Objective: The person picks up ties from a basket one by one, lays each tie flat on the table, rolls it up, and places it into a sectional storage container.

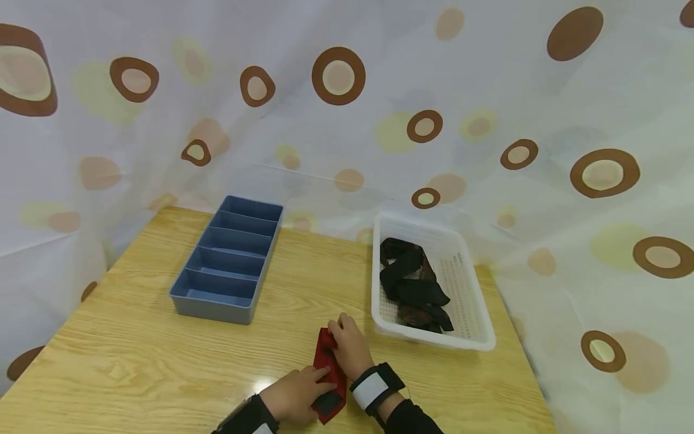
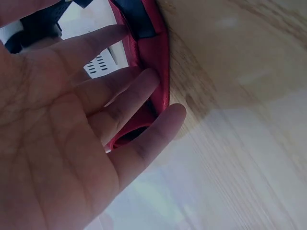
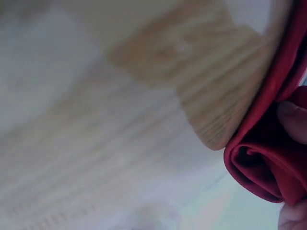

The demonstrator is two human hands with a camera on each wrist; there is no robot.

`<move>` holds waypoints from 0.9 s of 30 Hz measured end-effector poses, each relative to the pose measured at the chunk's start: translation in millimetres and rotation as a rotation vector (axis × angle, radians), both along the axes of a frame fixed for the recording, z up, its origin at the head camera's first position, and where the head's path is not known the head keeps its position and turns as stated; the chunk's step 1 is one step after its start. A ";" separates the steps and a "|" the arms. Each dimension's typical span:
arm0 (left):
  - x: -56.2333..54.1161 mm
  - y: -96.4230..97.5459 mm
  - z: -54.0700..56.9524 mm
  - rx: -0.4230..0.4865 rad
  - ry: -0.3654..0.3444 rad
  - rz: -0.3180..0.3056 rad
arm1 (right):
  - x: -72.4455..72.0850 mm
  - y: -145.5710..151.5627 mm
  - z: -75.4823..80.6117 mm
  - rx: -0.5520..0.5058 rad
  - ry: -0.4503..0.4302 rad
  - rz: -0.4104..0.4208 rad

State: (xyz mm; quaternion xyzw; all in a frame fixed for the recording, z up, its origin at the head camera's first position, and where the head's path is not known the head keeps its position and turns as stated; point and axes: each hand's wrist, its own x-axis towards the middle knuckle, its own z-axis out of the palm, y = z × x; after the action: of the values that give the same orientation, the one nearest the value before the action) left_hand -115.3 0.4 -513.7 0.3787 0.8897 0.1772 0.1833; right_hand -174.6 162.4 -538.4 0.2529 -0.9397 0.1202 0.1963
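A red folded fabric strip (image 1: 322,357) with a dark patch at its near end lies lengthwise on the wooden table. My left hand (image 1: 295,395) rests its fingers across the near part; in the left wrist view those fingers (image 2: 139,96) are extended and fairly straight against the red cloth (image 2: 156,57). At the far end, my right hand (image 1: 353,349) pinches the strip. Close up in the right wrist view, the end is rolled into a red coil (image 3: 254,167), with a fingertip (image 3: 293,120) tucked into the fold beside it. Most of the right hand is outside that view.
A white perforated basket (image 1: 474,313) stands to the right, with black fabric strips (image 1: 409,283) heaped inside. On the left is a blue-grey tray (image 1: 214,309) divided into several compartments. A patterned white curtain (image 1: 303,138) hangs behind the wooden table (image 1: 135,355).
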 end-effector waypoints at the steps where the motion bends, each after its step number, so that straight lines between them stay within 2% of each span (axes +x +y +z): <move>1: 0.2 0.5 -0.2 -0.002 0.007 -0.001 | 1.9 1.1 -0.3 0.007 -0.018 0.016; 3: 1.0 1.4 -1.1 -0.005 0.009 0.005 | 6.2 3.7 1.8 0.011 -0.083 0.044; 6: 1.7 2.3 -2.3 -0.014 0.008 0.008 | 12.4 9.9 7.3 0.025 -0.253 0.078; 8: 0.7 1.5 -2.3 -0.021 -0.001 0.008 | 13.5 13.1 13.8 0.017 -0.358 0.100; 10: -0.6 1.0 -1.8 -0.030 -0.005 0.005 | 12.4 15.8 20.2 0.005 -0.423 0.110; 13: -2.1 0.5 -0.6 -0.040 -0.008 0.012 | 6.0 17.4 26.1 -0.009 -0.425 0.091; 16: -1.1 0.9 0.0 -0.049 -0.007 0.015 | -2.9 18.0 26.0 0.000 -0.454 0.017; 20: 2.0 1.7 0.2 -0.045 -0.010 0.016 | -12.7 18.5 27.6 0.004 -0.631 -0.040; 22: 1.7 1.8 0.2 -0.041 -0.023 0.022 | -15.3 18.2 29.0 -0.016 -0.691 -0.040; 24: -0.9 1.5 0.3 -0.049 -0.023 0.029 | -15.6 16.2 30.5 -0.044 -0.678 -0.038; 27: -6.5 0.9 0.3 -0.077 -0.017 0.055 | -13.4 10.7 28.1 -0.063 -0.557 -0.032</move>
State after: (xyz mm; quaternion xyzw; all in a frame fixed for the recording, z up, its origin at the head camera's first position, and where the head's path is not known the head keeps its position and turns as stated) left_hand -121.8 1.4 -513.4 0.3452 0.9043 0.1512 0.2004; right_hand -188.1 173.1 -510.3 0.1891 -0.9571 0.2110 -0.0600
